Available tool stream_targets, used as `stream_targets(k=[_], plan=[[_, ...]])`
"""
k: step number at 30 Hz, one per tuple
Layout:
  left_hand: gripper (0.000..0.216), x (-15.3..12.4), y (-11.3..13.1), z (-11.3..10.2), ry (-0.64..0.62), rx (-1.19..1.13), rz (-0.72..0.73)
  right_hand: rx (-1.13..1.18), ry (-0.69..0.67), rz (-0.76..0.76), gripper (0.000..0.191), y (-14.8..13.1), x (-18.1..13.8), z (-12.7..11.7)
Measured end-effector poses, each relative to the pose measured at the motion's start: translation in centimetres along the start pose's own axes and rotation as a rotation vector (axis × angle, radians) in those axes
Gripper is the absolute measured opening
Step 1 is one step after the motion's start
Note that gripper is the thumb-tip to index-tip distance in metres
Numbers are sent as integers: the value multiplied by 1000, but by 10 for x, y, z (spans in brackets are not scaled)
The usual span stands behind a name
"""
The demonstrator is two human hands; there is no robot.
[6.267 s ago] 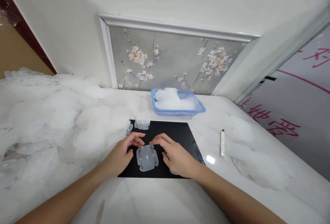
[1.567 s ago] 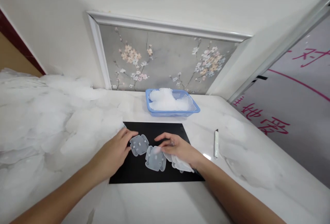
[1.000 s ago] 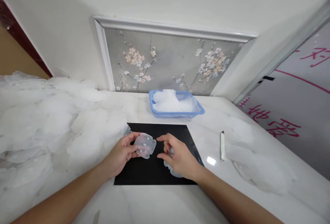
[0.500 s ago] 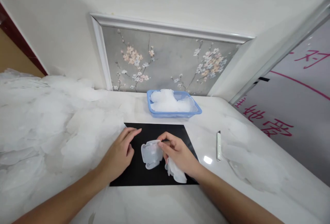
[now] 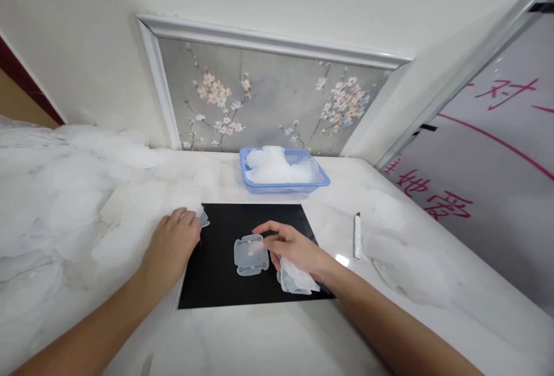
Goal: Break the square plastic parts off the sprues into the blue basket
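Pale tabletop [image 5: 242, 335], perhaps marble, bears translucent pieces [image 5: 251, 254] below floral panelling [image 5: 277, 93].

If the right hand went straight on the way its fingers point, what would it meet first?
Probably the translucent piece just ahead; whether the right hand already touches it is unclear. Beyond: black mat, then the left hand.

Wht tbl [image 5: 225, 341]: blk mat [image 5: 216, 280], blue bskt [image 5: 288, 189] behind, slim tool [image 5: 357, 237] R, wht pcs [image 5: 64, 185] L.
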State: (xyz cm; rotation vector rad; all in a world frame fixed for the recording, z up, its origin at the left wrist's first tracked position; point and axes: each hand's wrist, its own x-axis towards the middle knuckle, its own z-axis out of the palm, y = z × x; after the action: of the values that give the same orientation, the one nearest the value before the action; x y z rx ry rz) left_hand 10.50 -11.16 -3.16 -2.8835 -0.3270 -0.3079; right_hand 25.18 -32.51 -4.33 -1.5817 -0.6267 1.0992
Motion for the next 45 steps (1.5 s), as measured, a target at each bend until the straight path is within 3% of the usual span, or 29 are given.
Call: stream_targets(k=[5,9,12,17,19,25,29,33,36,39,45], plan=[[26,-2,9,-5,55,-299,157,-3,2,-47,28,2,0,2],[20,-9,20,-3,-11,-636,256,-22,17,-36,27,-2,-2,0],[21,-12,22,-2,-115,-813,177,-40,27,-33,28,-4,-4,-3],[25,-11,18,4,-45,-855,-43,-49,33,-19,28,-2,-2,-5],[24,-10,18,7,-87,-856,-68,-53,37,-24,28,0,-2,-5],[28,-10,20,4,-208,-1076,-175,-27,157,-167,18,-2,-3,-1],[27,-10,23,3,-210,-1337,-261,-224,263,-263,15,-3,-6,0],[33,-9,23,2,-270,-1477,-302,-512,200,-386,7,4,-8,4],[34,-8,22,2,-291,-1543,-279,-787,131,-570,29,9,-10,9],[35,-8,21,2,-289,-1597,-243,-967,92,-645,50,11,-10,14],[34,-9,25,-4,-310,-1656,-206,-1063,55,-692,50,13,-6,19]])
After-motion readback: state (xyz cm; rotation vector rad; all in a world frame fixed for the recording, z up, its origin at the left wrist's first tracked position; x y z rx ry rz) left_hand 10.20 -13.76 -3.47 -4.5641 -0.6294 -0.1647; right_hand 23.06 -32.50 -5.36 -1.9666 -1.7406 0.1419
